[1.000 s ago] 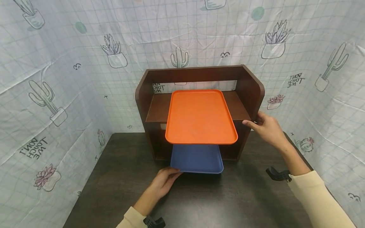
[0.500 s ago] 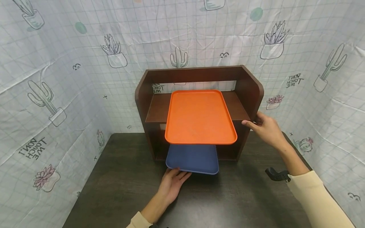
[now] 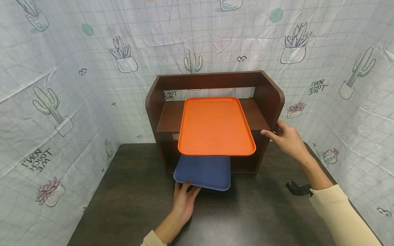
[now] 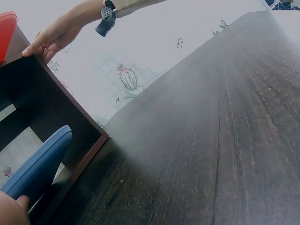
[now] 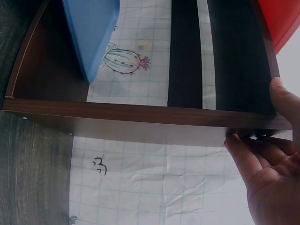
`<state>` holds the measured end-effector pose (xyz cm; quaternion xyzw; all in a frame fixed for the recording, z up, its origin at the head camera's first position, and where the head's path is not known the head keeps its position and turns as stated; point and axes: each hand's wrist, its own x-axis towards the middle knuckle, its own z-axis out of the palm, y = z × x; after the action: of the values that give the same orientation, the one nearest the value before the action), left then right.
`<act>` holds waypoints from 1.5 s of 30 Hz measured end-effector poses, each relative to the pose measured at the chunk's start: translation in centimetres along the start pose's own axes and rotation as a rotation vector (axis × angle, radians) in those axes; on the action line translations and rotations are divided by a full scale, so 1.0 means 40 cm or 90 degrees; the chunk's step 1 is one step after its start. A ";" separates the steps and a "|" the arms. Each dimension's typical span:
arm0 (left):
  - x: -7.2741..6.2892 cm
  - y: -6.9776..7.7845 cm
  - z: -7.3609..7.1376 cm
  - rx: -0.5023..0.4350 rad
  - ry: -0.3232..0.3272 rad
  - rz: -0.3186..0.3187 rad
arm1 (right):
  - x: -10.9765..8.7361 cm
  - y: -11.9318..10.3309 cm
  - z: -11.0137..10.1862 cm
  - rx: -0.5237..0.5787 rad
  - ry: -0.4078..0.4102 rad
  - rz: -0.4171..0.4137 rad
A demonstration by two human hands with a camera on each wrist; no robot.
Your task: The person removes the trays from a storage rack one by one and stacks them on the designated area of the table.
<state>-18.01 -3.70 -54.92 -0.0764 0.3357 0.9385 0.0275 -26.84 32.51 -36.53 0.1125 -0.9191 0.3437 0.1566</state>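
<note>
At lower centre, our left hand [image 3: 184, 204] grips the blue tray [image 3: 203, 171] by its near edge | right of centre, our right hand [image 3: 287, 140] grips the shelf [image 3: 271, 97] | we should hold the tray level

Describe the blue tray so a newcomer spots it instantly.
Find the brown shelf unit and its orange tray. Below that, the blue tray juts from the lower compartment, held by the left hand. Its blue colour and lower level set it apart.

White cactus-print cloth [image 3: 147, 37] behind and beside a dark wood-grain table [image 3: 246, 215].
</note>
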 end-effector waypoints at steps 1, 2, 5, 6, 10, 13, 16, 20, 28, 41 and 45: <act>0.000 0.000 0.000 0.003 0.006 0.007 | 0.001 0.002 0.001 0.002 -0.001 0.001; 0.001 -0.001 0.001 0.004 0.012 0.012 | 0.002 0.003 0.002 0.003 -0.001 0.001; 0.004 -0.003 0.001 0.007 0.025 0.028 | 0.006 0.007 0.004 0.002 -0.001 0.002; 0.005 -0.003 0.002 0.011 0.029 0.033 | 0.008 0.009 0.004 0.002 -0.001 0.001; 0.008 -0.001 -0.001 0.040 0.041 0.044 | 0.013 0.014 0.005 -0.001 0.004 -0.001; 0.010 0.005 -0.006 0.059 0.047 0.045 | 0.017 0.018 0.005 0.000 0.005 -0.001; 0.013 0.015 -0.013 0.072 0.047 0.046 | 0.021 0.020 0.004 0.001 0.004 0.002; 0.017 0.030 -0.023 0.078 0.056 0.053 | 0.027 0.023 0.003 0.000 0.009 0.004; 0.016 0.061 -0.038 0.066 0.088 0.067 | 0.028 0.026 0.007 0.006 0.005 -0.001; 0.020 0.109 -0.047 0.096 0.146 0.056 | 0.029 0.029 0.006 0.027 0.004 -0.002; 0.015 0.120 -0.046 0.105 0.155 0.052 | 0.031 0.028 0.005 0.027 -0.001 0.000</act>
<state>-18.87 -8.58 -53.40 -0.1731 0.4153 0.8919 -0.0454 -28.36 33.07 -36.89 0.1162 -0.9115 0.3633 0.1537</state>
